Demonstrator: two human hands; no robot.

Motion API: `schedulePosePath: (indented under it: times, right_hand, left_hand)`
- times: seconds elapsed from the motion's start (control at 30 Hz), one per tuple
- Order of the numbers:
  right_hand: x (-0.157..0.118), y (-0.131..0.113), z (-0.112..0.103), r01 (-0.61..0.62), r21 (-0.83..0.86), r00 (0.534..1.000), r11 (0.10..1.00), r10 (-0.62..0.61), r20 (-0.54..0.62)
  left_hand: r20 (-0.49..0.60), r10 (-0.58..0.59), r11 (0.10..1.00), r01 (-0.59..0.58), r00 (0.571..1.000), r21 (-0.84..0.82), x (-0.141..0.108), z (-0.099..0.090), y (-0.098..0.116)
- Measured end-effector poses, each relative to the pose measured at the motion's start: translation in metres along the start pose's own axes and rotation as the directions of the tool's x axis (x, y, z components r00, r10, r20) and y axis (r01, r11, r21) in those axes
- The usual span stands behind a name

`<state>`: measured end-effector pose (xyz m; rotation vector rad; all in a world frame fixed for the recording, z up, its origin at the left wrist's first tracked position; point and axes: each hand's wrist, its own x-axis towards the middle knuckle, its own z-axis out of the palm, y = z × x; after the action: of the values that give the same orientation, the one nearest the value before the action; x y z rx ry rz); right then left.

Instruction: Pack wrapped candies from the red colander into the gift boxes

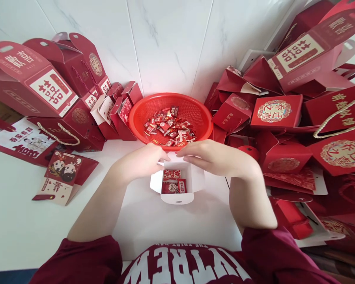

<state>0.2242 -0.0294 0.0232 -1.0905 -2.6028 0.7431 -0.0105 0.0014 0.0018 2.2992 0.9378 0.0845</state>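
Note:
A small white-lined gift box (177, 198) stands with its flaps spread on the white table in front of me. Inside it lie a few red packets of wrapped sweets (174, 185), printed with pale characters and flowers. My left hand (146, 159) pinches the box's far flap at the left, its fingertips partly hidden. From the right, my right hand (210, 156) has bent fingers on the same far flap. Just beyond both hands is a red plastic basket (170, 96) with many red-wrapped sweets (168, 126) in it.
Red gift boxes and bags with handles (51, 88) crowd the left side. A flat printed box (62, 171) lies closer on that side. A tall heap of red boxes (276, 112) covers the right side. Behind the basket rises a white tiled wall (168, 43).

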Motion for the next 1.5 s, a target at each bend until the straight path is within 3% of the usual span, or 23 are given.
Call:
schedulePosePath:
  times: [0.1,0.23,0.4,0.47,0.7,0.9,1.0,1.17,1.3,1.5]
  right_hand:
    - [-0.015,-0.003,-0.011,-0.085,0.007,0.989,0.996,0.086,-0.122]
    - [-0.021,0.001,-0.015,-0.255,0.0,0.949,0.967,0.25,-0.192]
    - [-0.021,0.016,-0.021,-0.54,-0.053,0.81,0.84,0.502,-0.302]
    - [-0.021,0.019,-0.022,-0.571,-0.079,0.798,0.817,0.531,-0.285]
    - [-0.021,0.02,-0.005,-0.42,-0.125,0.908,0.899,0.415,-0.061]
    - [-0.019,0.021,0.003,-0.395,-0.08,0.917,0.915,0.398,0.025]
    - [-0.019,0.018,0.003,-0.313,-0.027,0.942,0.949,0.314,0.117]
    - [-0.017,0.013,0.002,-0.155,0.061,0.986,0.986,0.151,0.067]
    - [-0.014,0.014,0.004,-0.065,0.188,0.992,0.98,0.043,0.115]
    - [-0.008,0.016,0.013,-0.199,0.129,0.929,0.971,0.145,0.342]
  left_hand:
    - [0.008,0.015,0.998,-0.016,1.0,0.059,-0.005,-0.005,0.008]
    - [0.011,0.015,0.998,-0.016,1.0,0.061,-0.009,-0.009,0.016]
    - [0.041,-0.021,0.998,0.019,0.999,0.062,-0.011,-0.01,0.014]
    - [0.042,-0.049,0.997,0.046,0.998,0.067,-0.011,-0.011,0.012]
    - [-0.03,-0.135,0.984,0.137,0.99,0.117,-0.015,-0.018,0.004]
    - [0.003,-0.13,0.986,0.129,0.992,0.106,-0.019,-0.024,0.005]
    - [0.064,-0.115,0.992,0.112,0.991,0.054,-0.021,-0.027,0.009]
    - [0.124,-0.049,0.998,0.044,0.991,0.039,-0.022,-0.029,0.02]
    - [0.225,-0.08,0.996,0.071,0.971,0.048,-0.018,-0.025,0.02]
    - [0.296,-0.065,0.997,0.073,0.953,-0.016,-0.002,-0.016,0.002]
